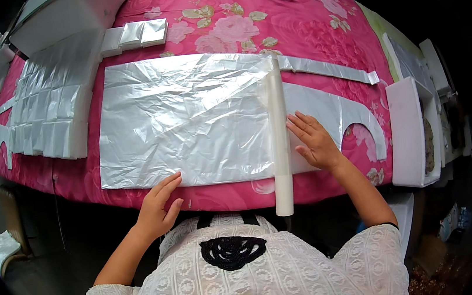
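Note:
A shiny silvery-white plastic bag (180, 125) lies spread and creased across the table in front of me. A long pale tube (279, 142) lies across it, its near end sticking out past the table edge. To the right of the tube, the flat plastic continues into a handle end (328, 104) with a rounded cut-out and two strips. My left hand (163, 202) has its fingers stretched out at the bag's near edge, thumb apart, holding nothing. My right hand (313, 141) lies open over the plastic, fingertips close beside the tube; whether they touch it I cannot tell.
A pink flowered cloth (221, 28) covers the table. Piles of folded silvery plastic (49, 117) stand at the left, with a white box (70, 17) behind them and small folded packets (142, 34) beside it. A white foam box (412, 132) stands at the right edge.

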Demonstrator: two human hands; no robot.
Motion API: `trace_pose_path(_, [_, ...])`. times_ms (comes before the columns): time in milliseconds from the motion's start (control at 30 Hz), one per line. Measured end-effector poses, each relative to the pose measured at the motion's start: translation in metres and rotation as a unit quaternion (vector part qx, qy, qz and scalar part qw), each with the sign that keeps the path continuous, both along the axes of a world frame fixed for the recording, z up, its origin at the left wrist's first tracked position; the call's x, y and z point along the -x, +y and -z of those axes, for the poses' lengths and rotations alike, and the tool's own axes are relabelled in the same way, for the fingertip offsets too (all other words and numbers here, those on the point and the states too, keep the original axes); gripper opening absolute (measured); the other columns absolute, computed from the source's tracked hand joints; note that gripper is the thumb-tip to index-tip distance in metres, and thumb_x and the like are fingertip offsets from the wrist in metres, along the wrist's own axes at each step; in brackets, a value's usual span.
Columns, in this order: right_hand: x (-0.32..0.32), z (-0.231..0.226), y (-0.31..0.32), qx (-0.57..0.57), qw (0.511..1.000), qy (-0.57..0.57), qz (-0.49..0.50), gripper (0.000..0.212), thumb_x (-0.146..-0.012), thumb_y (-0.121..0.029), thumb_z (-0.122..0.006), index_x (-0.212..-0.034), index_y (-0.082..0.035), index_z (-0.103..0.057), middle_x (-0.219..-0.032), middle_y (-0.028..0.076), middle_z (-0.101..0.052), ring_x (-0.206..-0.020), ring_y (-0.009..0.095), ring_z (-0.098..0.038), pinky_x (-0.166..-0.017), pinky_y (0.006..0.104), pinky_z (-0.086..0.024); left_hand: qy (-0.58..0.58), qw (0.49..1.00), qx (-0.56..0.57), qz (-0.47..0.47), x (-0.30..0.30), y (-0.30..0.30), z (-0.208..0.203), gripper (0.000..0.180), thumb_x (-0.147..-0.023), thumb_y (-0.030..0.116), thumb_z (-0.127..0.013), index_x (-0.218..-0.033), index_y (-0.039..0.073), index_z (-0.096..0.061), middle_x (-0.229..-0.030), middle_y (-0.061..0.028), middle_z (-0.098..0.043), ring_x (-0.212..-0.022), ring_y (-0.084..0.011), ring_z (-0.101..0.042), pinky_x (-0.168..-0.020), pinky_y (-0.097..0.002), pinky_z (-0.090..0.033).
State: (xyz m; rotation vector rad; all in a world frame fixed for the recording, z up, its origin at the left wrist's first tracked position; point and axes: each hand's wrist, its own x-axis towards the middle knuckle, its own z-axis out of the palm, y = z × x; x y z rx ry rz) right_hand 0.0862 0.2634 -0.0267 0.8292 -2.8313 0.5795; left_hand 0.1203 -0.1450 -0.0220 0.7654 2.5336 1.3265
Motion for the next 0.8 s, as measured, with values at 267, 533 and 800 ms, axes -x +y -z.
trace_pose_path(267, [0.028,0.008,-0.104,-0.059,0.993,-0.026,-0.104,0.060,-0.088,-0.052,-0.041,-0.132,-0.011,-0.044,-0.144,0.009,-0.030,-0.137,0.031,-0.012,-0.111,0.0438,-0.006,0.021,0.998,-0.022,-0.057,0.000,-0.013,-0.009,0.040,-0.081,0.004,-0.055,-0.120,-0.001,-0.050,-0.125,-0.0182,-0.051,-0.114,-0.0322,-0.050,-0.096,-0.0353,-0.039])
trace_pose_path(533, [0.033,-0.005,-0.244,-0.030,0.978,-0.039,-0.203,0.059,-0.087,-0.051,-0.043,-0.125,-0.007,-0.052,-0.141,0.011,-0.034,-0.138,0.030,-0.011,-0.111,0.0478,-0.002,0.013,0.986,-0.054,-0.156,-0.013,-0.049,-0.002,0.036,-0.082,0.006,-0.055,-0.117,-0.001,-0.053,-0.123,-0.0184,-0.053,-0.115,-0.0309,-0.051,-0.097,-0.0360,-0.038])
trace_pose_path(800, [0.029,0.002,-0.205,-0.072,0.978,-0.037,-0.190,0.064,-0.084,-0.053,-0.046,-0.135,-0.013,-0.040,-0.146,0.010,-0.026,-0.138,0.029,-0.011,-0.109,0.0482,0.003,0.034,0.983,-0.058,-0.173,-0.006,-0.042,0.009,0.038,-0.081,0.006,-0.057,-0.118,-0.002,-0.052,-0.124,-0.0185,-0.052,-0.115,-0.0308,-0.050,-0.097,-0.0356,-0.038])
